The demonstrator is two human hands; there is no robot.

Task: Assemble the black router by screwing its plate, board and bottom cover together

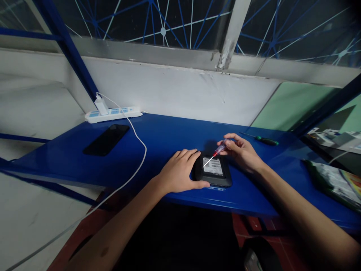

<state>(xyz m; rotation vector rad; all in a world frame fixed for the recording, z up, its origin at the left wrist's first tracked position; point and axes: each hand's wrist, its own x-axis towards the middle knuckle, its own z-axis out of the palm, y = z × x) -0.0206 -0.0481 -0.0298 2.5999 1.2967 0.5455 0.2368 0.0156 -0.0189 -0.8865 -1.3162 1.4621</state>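
"What are my two hands doing from where you sit?"

"My left hand [180,171] grips the black device [216,180] at its left side, fingers by the far corner, thumb along the near edge. My right hand [244,152] is closed around the clear-handled screwdriver [221,147], its shaft slanting down to the left. The device lies flat near the front edge of the blue surface [169,131]."

"Any containers?"

"I've got a green packet [338,182] at the far right of the surface, with white and orange print. I can't see inside it. The device's casing has a recessed area with a white label [213,166]. At the back left, the power strip [121,113] has a white charger [101,105] plugged in, and a white cable [145,146] runs from it."

"And loose on the surface?"

"A black phone [107,140] at left, and a green-and-black screwdriver [266,140] beyond my right hand."

"What can't you make out?"

"Whether the driver tip sits in a screw: it's at the left of the label, too small to tell. The label text is unreadable, my left fingers cover part of the casing, and the packet and the cable's lower end run out of view."
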